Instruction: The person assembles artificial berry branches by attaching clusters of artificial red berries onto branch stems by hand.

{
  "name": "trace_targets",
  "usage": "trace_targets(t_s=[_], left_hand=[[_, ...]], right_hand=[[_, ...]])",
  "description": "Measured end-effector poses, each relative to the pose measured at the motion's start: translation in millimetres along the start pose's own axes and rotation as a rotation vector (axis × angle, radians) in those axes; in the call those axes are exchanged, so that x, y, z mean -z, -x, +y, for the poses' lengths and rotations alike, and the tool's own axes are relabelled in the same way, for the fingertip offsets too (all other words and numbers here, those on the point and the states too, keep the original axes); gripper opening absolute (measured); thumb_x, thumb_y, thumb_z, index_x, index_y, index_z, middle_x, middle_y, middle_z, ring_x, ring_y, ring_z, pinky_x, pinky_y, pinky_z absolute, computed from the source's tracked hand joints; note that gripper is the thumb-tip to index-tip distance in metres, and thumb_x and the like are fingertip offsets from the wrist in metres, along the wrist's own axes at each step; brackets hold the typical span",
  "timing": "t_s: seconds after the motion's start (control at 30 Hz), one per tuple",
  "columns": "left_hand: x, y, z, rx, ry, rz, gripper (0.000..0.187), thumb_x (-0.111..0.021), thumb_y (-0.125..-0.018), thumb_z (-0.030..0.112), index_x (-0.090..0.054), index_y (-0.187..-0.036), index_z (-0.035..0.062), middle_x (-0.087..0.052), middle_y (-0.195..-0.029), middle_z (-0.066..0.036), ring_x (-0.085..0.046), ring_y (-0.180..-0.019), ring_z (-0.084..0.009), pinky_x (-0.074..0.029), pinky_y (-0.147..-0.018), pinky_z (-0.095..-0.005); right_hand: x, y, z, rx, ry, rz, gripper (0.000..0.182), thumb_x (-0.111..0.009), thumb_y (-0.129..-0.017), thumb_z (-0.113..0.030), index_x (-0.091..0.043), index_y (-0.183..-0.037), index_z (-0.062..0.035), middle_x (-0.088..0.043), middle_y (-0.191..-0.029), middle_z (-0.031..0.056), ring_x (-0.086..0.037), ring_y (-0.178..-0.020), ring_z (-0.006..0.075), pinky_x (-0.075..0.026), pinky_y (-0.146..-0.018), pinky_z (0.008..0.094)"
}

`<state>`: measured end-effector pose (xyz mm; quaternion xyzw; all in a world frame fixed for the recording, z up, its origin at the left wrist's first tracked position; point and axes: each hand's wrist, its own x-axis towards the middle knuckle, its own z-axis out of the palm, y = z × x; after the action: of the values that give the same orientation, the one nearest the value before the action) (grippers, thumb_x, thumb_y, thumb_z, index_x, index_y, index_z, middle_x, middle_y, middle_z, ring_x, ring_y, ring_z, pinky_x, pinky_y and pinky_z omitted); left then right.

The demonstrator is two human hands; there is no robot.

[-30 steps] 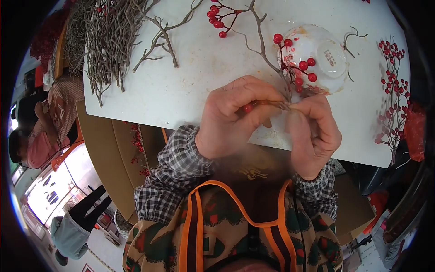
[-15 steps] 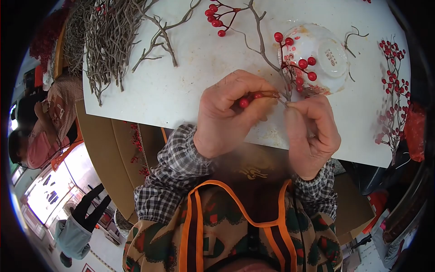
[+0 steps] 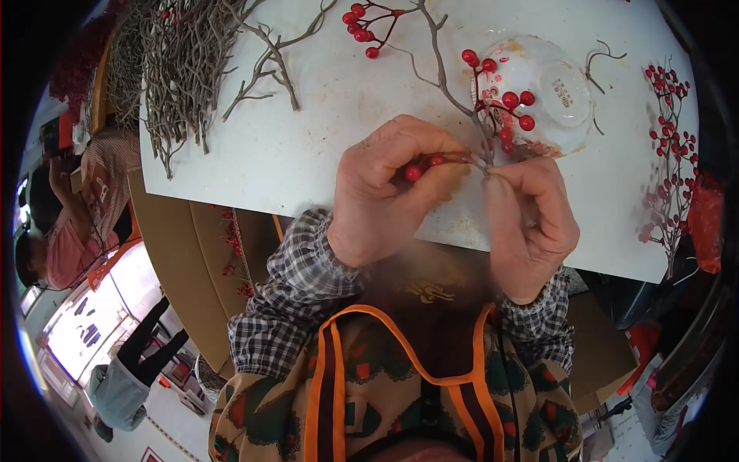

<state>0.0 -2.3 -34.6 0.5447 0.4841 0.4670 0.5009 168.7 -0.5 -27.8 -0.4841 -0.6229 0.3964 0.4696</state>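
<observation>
In my head view, a red stamp (image 3: 563,92) of several characters sits on the foot of an upturned white bowl (image 3: 548,127), too small for me to read. Gold print (image 3: 427,291) shows on my brown apron front, perhaps an emblem, though it is blurred. My left hand (image 3: 400,189) is pinched closed on a berry sprig (image 3: 413,172), its stem pointing right and my fingers covering part of it. My right hand (image 3: 535,223) grips the lower end of a grey branch (image 3: 442,65) between thumb and forefinger, just beside the sprig's stem tip, above the near edge of the white table (image 3: 331,131). Red berries (image 3: 510,100) on the branch hang in front of the bowl and hide part of it. Over to the left lie a heap of bare twigs (image 3: 188,77) and a forked twig (image 3: 273,61); to the right, a finished-looking berry spray (image 3: 673,146) near a red plastic bag (image 3: 704,223). A cardboard box (image 3: 181,239) stands below the table's left edge.
</observation>
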Motion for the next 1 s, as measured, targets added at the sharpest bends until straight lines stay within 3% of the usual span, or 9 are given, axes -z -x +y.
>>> trace_targets(t_s=[0.4,0.5,0.6,1.0], left_hand=[[0,-4,2,-0.228,-0.277,-0.045,0.017,-0.065,-0.081,-0.009,-0.064,-0.097,-0.0031,-0.061,-0.098,-0.012,-0.061,-0.077,-0.0130,-0.052,-0.063,-0.0231],[-1,-4,-5,-0.257,-0.226,-0.035,0.017,-0.064,-0.081,-0.009,-0.064,-0.098,-0.0040,-0.061,-0.098,-0.012,-0.062,-0.075,-0.0137,-0.053,-0.063,-0.0235],[-1,1,-2,-0.064,-0.054,-0.038,0.016,-0.063,-0.082,-0.009,-0.063,-0.098,-0.0052,-0.061,-0.098,-0.013,-0.063,-0.075,-0.0144,-0.054,-0.063,-0.0240],[0,0,8,0.123,0.158,-0.013,0.014,-0.062,-0.085,-0.007,-0.062,-0.099,-0.0059,-0.061,-0.095,-0.010,-0.062,-0.075,-0.0134,-0.056,-0.063,-0.0246]], right_hand=[[0,-3,3,-0.031,0.005,-0.016,0.007,-0.065,-0.082,0.003,-0.061,-0.088,0.0007,-0.055,-0.080,0.0037,-0.046,-0.064,0.0087,-0.039,-0.057,0.0213],[0,-1,4,-0.056,-0.009,-0.045,0.007,-0.065,-0.082,0.002,-0.061,-0.088,0.0007,-0.055,-0.079,0.0038,-0.046,-0.064,0.0090,-0.039,-0.057,0.0216],[-1,3,5,-0.078,-0.067,-0.041,0.007,-0.065,-0.082,0.002,-0.062,-0.089,0.0007,-0.056,-0.080,0.0044,-0.048,-0.065,0.0094,-0.040,-0.058,0.0214],[1,3,2,0.012,0.004,-0.042,0.020,-0.065,-0.084,0.001,-0.067,-0.104,0.0014,-0.056,-0.086,0.0058,-0.050,-0.065,0.0082,-0.040,-0.056,0.0196]])
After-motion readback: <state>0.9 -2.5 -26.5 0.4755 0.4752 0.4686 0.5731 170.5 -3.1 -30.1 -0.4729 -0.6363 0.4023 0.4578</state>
